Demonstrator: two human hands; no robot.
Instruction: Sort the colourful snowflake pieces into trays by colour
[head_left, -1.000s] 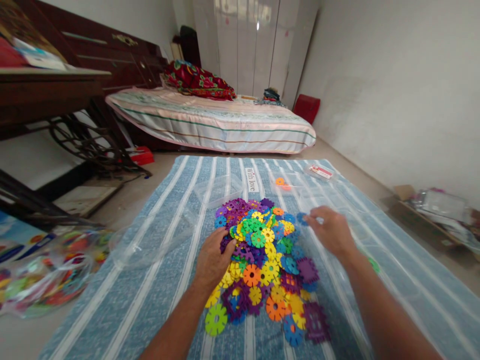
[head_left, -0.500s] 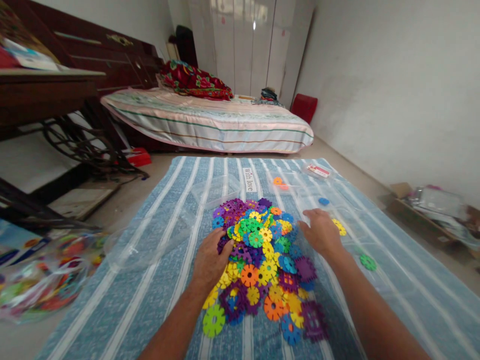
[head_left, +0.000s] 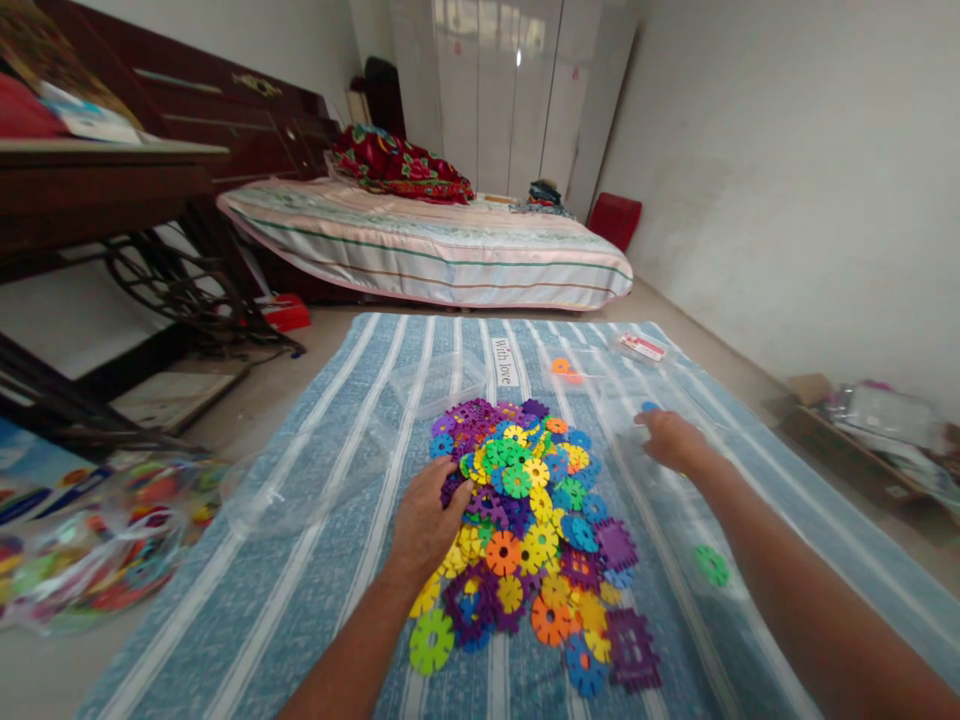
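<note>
Reaching forward on both sides, spread well apart.
My left hand [head_left: 427, 520] lies palm down at lower centre, fingers loosely bent; my right hand [head_left: 670, 438] stretches farther out at centre right, knuckles up, its grip hidden from me.

A small white label [head_left: 505, 361] sewn on the blue striped blanket [head_left: 337, 500] reads "With love". The red and white tag [head_left: 641, 346] farther right is too small to read.
</note>
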